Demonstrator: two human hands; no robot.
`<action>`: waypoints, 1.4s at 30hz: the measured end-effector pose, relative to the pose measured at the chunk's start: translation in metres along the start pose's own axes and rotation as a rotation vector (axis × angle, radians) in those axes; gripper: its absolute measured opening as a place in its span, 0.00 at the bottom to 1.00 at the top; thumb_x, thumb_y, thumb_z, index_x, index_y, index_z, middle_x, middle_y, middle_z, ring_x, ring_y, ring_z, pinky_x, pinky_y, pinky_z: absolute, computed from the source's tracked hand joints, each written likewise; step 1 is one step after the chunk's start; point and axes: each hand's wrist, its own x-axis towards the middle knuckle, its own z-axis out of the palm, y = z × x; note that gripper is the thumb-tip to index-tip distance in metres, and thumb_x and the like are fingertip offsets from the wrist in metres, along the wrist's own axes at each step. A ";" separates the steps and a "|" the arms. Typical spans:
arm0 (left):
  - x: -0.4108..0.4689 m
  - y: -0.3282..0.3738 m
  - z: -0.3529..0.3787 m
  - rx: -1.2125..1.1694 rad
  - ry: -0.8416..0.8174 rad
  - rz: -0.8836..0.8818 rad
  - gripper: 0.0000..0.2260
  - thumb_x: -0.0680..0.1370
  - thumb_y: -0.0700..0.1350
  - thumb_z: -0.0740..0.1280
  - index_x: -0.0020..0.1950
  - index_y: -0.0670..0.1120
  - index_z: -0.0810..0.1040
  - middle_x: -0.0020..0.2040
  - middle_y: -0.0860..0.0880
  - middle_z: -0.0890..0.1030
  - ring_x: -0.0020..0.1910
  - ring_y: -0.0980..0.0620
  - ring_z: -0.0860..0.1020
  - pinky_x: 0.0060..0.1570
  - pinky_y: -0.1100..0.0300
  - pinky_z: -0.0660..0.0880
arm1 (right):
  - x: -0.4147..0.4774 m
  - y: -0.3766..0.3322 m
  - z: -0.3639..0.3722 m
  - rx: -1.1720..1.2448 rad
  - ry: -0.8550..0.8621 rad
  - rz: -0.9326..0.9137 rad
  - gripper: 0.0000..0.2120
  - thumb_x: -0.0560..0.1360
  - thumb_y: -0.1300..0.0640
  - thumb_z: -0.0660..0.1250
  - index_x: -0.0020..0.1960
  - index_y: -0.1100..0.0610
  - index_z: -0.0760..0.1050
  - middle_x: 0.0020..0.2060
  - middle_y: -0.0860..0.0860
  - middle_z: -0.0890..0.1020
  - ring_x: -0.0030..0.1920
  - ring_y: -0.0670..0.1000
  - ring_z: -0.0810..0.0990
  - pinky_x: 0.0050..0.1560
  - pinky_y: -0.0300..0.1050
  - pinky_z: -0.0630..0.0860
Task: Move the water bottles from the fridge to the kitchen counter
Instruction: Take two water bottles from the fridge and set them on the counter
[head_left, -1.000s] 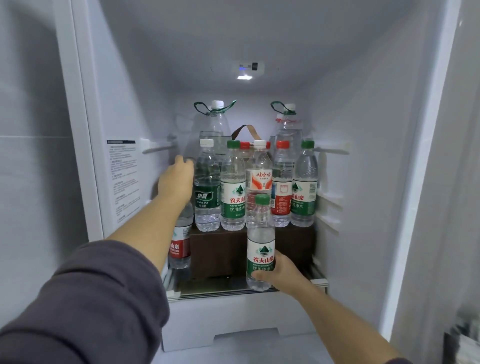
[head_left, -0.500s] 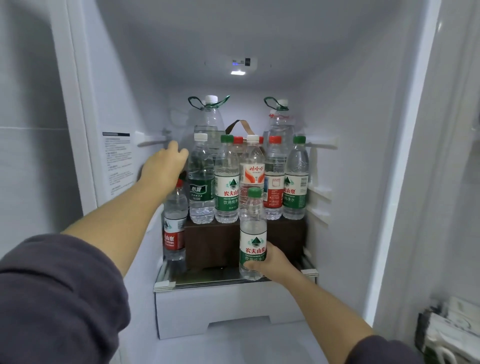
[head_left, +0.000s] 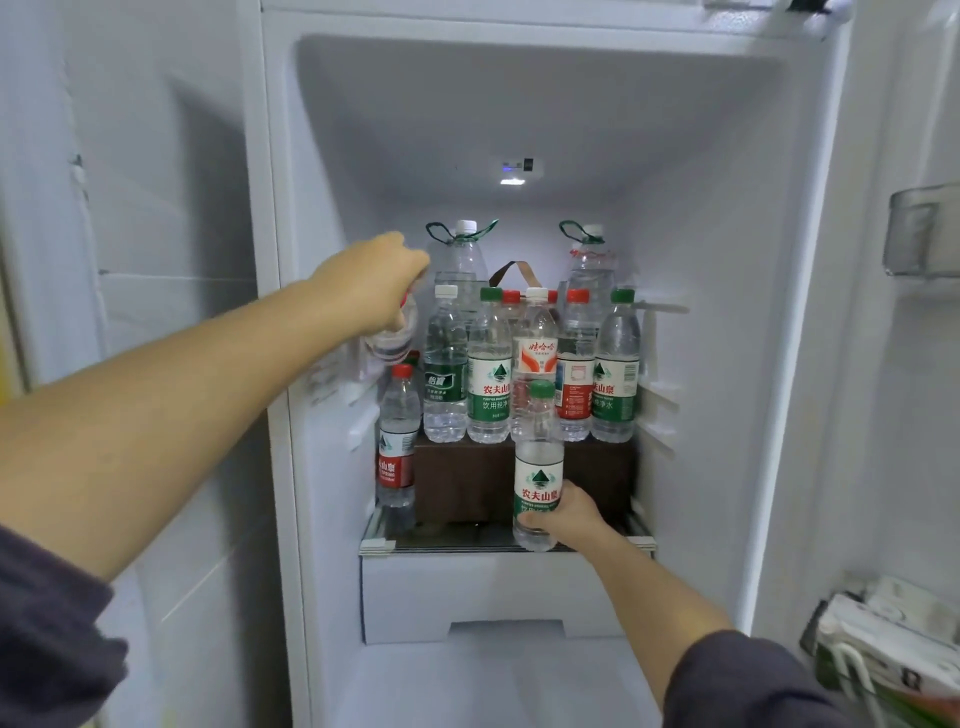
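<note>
Bottles crowd the fridge (head_left: 701, 260) at mid-frame, a row (head_left: 488, 374) of them standing on a brown box (head_left: 462, 483). Low in the centre, the right hand (head_left: 563, 517) wraps its fingers round the lower part of a green-capped bottle (head_left: 538, 467) at the shelf's (head_left: 376, 543) front edge. At centre left, the left hand (head_left: 376, 280) clasps a red-capped bottle (head_left: 392, 338) by its neck, tilted beside the row. Both should probably be drawn straight back, with the tilted one kept off its upright neighbours.
</note>
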 end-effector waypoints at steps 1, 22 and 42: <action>0.001 0.002 -0.007 -0.019 -0.035 -0.002 0.12 0.68 0.36 0.71 0.42 0.46 0.69 0.42 0.49 0.68 0.42 0.44 0.72 0.38 0.54 0.69 | -0.002 0.000 -0.001 -0.010 0.007 0.004 0.25 0.67 0.60 0.79 0.61 0.59 0.75 0.55 0.54 0.83 0.56 0.53 0.81 0.54 0.45 0.78; 0.005 0.069 0.078 -0.276 -0.584 0.008 0.11 0.69 0.41 0.75 0.43 0.45 0.73 0.40 0.47 0.78 0.34 0.50 0.75 0.33 0.60 0.74 | -0.014 0.013 -0.012 0.010 0.026 0.030 0.29 0.66 0.58 0.81 0.63 0.57 0.74 0.57 0.51 0.83 0.55 0.49 0.80 0.52 0.40 0.74; 0.014 0.055 0.171 -0.747 -0.133 -0.452 0.19 0.72 0.47 0.75 0.60 0.49 0.75 0.59 0.47 0.77 0.46 0.50 0.76 0.49 0.54 0.74 | 0.013 0.012 -0.001 0.014 0.047 0.059 0.29 0.67 0.57 0.80 0.64 0.57 0.72 0.56 0.50 0.82 0.55 0.50 0.80 0.54 0.42 0.75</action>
